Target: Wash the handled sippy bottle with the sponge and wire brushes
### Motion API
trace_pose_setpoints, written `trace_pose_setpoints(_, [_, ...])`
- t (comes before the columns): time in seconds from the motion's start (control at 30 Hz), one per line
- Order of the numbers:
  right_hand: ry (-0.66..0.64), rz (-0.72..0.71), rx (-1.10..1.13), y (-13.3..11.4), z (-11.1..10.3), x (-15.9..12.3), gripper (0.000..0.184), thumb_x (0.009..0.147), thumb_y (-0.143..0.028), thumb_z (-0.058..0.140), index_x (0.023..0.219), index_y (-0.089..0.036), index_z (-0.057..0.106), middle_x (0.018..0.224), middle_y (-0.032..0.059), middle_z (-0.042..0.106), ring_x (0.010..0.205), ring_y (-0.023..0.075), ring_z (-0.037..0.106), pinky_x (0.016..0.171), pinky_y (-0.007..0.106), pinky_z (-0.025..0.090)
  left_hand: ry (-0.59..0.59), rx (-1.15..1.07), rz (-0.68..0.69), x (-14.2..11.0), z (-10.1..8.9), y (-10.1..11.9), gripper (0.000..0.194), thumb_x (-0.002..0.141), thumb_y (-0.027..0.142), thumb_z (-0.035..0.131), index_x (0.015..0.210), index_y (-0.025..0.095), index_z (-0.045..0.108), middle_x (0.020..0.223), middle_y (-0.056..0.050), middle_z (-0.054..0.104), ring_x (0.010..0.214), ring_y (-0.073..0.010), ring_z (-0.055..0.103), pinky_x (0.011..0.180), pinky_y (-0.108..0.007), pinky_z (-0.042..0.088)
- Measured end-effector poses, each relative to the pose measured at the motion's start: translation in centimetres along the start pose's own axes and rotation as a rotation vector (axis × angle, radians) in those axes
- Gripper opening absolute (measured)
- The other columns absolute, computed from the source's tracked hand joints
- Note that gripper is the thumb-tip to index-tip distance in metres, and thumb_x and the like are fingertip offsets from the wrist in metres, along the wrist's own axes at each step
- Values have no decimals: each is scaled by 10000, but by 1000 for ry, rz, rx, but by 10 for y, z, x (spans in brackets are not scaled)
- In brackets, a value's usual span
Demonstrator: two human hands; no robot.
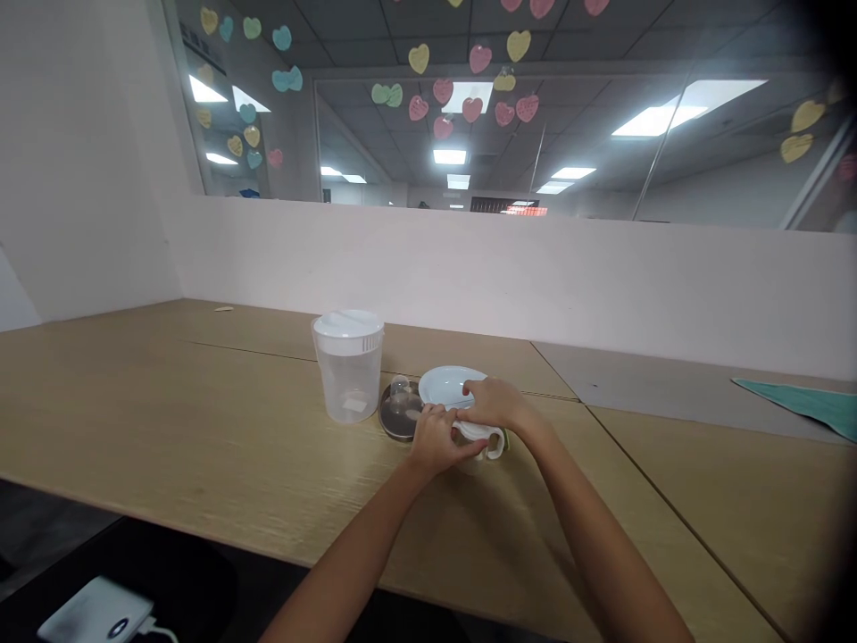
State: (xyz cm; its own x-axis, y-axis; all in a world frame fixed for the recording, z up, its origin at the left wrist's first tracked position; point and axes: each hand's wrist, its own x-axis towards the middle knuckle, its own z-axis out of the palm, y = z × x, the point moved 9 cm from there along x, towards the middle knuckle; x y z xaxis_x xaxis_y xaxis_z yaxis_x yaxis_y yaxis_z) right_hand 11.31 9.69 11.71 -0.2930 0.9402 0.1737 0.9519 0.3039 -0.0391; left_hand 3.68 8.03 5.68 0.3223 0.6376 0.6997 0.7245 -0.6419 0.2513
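Observation:
Near the middle of the table, a small white-topped cup (474,430) with a curled white handle sits between my hands. My left hand (434,441) is closed around its left side, thumb stretched along the front. From above and behind, my right hand (496,404) bends its fingers down onto the top, so much of the cup is hidden. Just behind my hands lies a pale blue oval dish (442,384), partly covered by the right hand. Left of them is a round dark pan lid (396,423) with a clear knob.
A tall translucent pitcher (349,379) with a white lid stands left of the pan lid. A green cloth (803,404) lies at the far right of the wooden table (167,420). A white power bank (100,612) with a cable is at lower left. A wall with windows rises behind.

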Motion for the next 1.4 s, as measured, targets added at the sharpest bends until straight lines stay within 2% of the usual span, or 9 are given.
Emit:
trace_pose_setpoints(0.2, [232,39,137,15,4,-17,516,762,-535,532,1110,-155,560,713,60,641,678,218,590,550,261,331,18,23,52,0,0,3,498,703,660,521,714,166,588,612,-34,561,722,-197,537,708,-332,382])
trace_pose_setpoints(0.4, [570,18,439,38,32,-50,466,854,-540,425,1117,-167,518,599,-31,520,529,131,506,513,221,341,-11,-43,207,1,-11,13,429,828,543,428,971,173,589,865,-62,612,836,-194,523,758,-333,373])
trace_pose_setpoints(0.53, [705,-64,442,35,38,-65,370,872,-473,442,1031,-158,553,765,26,590,645,139,539,589,231,382,143,-48,-32,7,-32,-25,343,911,370,308,1009,188,582,937,-59,619,909,-183,531,830,-336,374])
trace_pose_setpoints(0.6, [731,-95,454,32,39,-67,324,881,-437,444,1013,-162,554,864,49,601,715,145,548,641,237,399,190,50,-192,7,-36,-51,344,913,329,289,972,186,596,963,-68,623,938,-199,533,841,-347,380])
trace_pose_setpoints(0.67, [738,-98,470,31,40,-67,301,886,-417,448,1018,-167,549,910,56,599,756,150,551,669,241,406,151,162,-285,7,-33,-74,313,893,319,336,995,183,598,1021,-78,617,975,-221,531,855,-361,390])
trace_pose_setpoints(0.87, [736,-115,475,31,41,-64,286,884,-414,457,1007,-174,552,890,44,600,752,146,553,669,237,412,-49,280,-360,2,-11,-114,474,848,335,431,1284,147,429,1357,-119,436,1248,-267,391,997,-405,348])
trace_pose_setpoints(0.97, [739,-115,470,30,39,-64,298,884,-422,449,1001,-170,558,878,39,604,739,139,557,647,228,410,-128,283,-358,0,-1,-119,538,828,356,472,1305,116,404,1378,-167,397,1237,-277,412,986,-401,362])
trace_pose_setpoints(1.23, [690,-84,470,31,41,-63,331,889,-438,421,1020,-167,557,903,59,611,765,156,562,653,239,406,-92,288,-282,2,-4,-113,553,823,429,478,1296,153,405,1379,-149,399,1263,-268,381,1005,-394,337])
trace_pose_setpoints(1.4, [676,-87,470,31,41,-62,333,891,-435,418,1029,-164,554,913,62,612,753,155,561,646,237,401,-56,294,-252,5,-11,-106,539,832,446,456,1266,128,424,1255,-169,504,1166,-260,463,971,-384,351])
